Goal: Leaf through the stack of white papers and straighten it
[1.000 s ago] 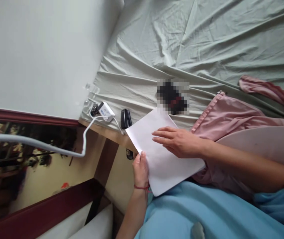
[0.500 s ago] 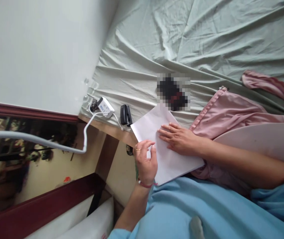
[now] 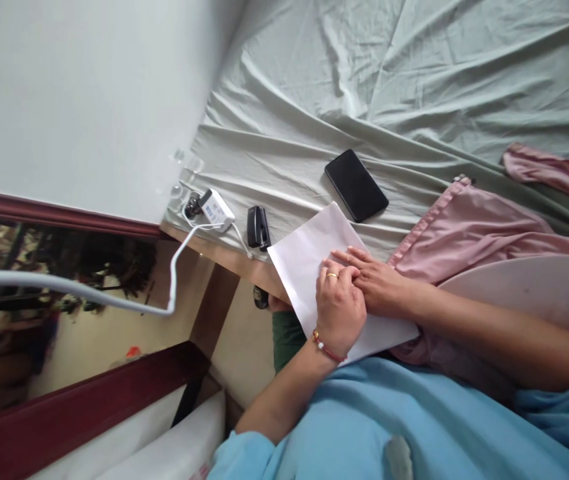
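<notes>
Left hand moved from paper's edge onto white paper, flat, fingers overlapping flat right hand

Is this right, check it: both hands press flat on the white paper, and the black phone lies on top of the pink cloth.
Not quite. In the head view the black phone lies on the green sheet, beside the pink cloth. Both hands, left hand and right hand, do press on the white paper.

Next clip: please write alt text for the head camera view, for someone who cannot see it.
Both hands press flat on a white sheet of paper lying on a pale green bedsheet, the left hand partly over the right hand. Beside the paper lie a black phone, a black stapler and a white charger.
</notes>
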`<state>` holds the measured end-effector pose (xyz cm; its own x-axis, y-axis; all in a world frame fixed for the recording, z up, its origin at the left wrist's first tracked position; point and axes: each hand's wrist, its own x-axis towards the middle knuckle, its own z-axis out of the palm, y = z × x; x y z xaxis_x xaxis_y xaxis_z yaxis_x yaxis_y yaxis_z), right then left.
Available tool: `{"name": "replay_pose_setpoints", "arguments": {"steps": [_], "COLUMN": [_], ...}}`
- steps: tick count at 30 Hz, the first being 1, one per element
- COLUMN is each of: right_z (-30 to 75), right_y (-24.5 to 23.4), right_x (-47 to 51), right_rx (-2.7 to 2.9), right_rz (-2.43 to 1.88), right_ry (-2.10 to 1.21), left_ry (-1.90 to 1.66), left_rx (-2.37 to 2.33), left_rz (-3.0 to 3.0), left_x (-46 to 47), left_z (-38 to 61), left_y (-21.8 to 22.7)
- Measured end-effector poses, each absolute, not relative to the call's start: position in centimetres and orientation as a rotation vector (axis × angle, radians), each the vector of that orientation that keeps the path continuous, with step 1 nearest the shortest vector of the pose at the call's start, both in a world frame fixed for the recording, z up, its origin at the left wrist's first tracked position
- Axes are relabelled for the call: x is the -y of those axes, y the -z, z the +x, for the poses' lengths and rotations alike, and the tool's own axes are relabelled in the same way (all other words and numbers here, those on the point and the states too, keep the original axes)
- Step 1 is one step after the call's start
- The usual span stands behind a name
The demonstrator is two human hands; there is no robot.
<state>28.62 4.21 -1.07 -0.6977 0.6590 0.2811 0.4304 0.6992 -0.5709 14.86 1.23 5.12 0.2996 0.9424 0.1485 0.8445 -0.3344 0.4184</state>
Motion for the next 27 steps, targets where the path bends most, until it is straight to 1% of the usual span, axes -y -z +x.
{"name": "replay_pose_setpoints", "arguments": {"steps": [6,9,11,14,18,24,25,27], "right_z": [28.7,28.6,28.6,28.7,28.6,28.3,28.2,28.2], "right_y": [1.1,0.9,0.8,0.8,0.8,-0.4,-0.9,-2.1], "right_x": [-4.1,-4.3,-4.4,-4.4,-4.2,-4.6,-4.8,-5.2], "right_rx": [2.405,2.415,2.438,2.454,2.445,2.492,2.509,2.522], "right_rz": [-0.815,-0.819,-0.843,-0.855,-0.824,-0.879,-0.881,-0.936], "right_ry": [-0.597,-0.626,-0.669,-0.695,-0.616,-0.580,-0.573,-0.547], "left_ry": [-0.624,-0.664,-0.698,-0.650,-0.577,-0.734,-0.771,-0.835], "left_rx": [-1.562,-1.513,-1.572,-1.666,-1.624,-1.413,-1.422,-1.591], "left_rz": [2.251,2.205,2.213,2.266,2.305,2.193,2.145,2.065], "left_x": [-0.4,-0.6,-0.8,-0.8,-0.2,0.3,0.3,0.2], "left_z": [15.6,15.1,14.7,14.4,14.7,14.0,13.4,11.5], "left_y": [-5.6,-5.5,-5.1,-4.8,-5.3,-6.8,-6.9,-6.5]}}
